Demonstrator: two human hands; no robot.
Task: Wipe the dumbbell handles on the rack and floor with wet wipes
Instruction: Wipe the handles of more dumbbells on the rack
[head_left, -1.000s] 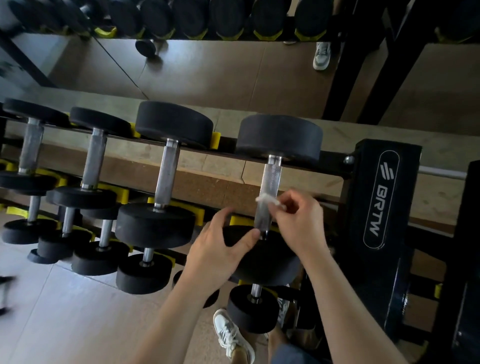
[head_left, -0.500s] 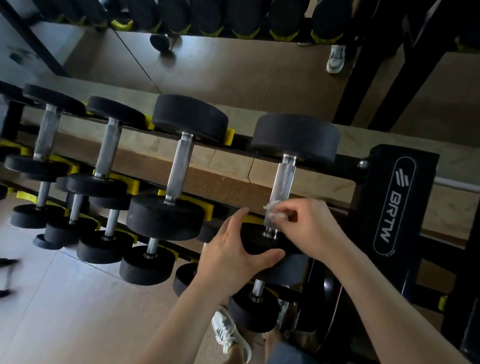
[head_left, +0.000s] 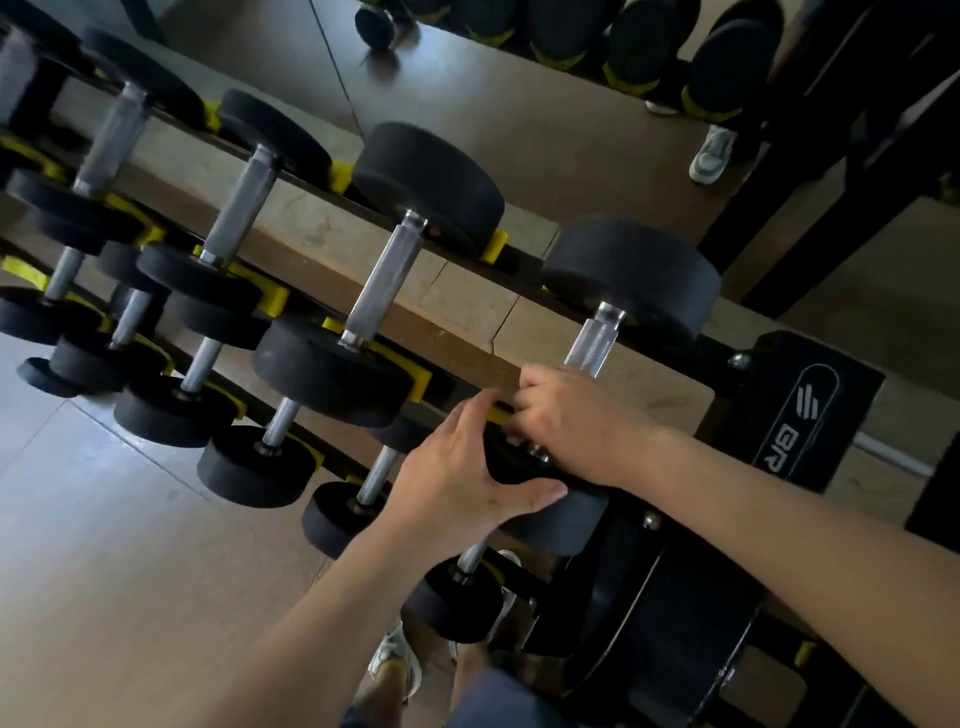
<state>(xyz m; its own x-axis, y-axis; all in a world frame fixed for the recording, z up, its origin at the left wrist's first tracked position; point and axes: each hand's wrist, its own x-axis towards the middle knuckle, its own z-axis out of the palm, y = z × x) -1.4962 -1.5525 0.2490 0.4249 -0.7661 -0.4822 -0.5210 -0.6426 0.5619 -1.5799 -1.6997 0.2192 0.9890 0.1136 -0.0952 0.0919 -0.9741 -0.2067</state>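
The rightmost dumbbell on the top rail has a knurled steel handle (head_left: 594, 340) between two black heads. My right hand (head_left: 569, 423) is curled round the lower end of that handle; the wet wipe is hidden inside the fingers. My left hand (head_left: 462, 467) lies on the dumbbell's near black head (head_left: 566, 517), fingers straight and thumb spread along its edge. The far head (head_left: 631, 280) rests on the back rail.
Several more black dumbbells (head_left: 387, 270) with steel handles fill the rack's tiers to the left, on yellow cradles. The black rack end post (head_left: 802, 410) stands at the right. A mirror behind reflects the rack and a shoe (head_left: 711, 156). My own shoes (head_left: 395, 662) show below.
My right hand slid down the handle from its middle to its lower end, hiding the white wipe. The left hand stayed on the near head. The view tilted and shifted left.
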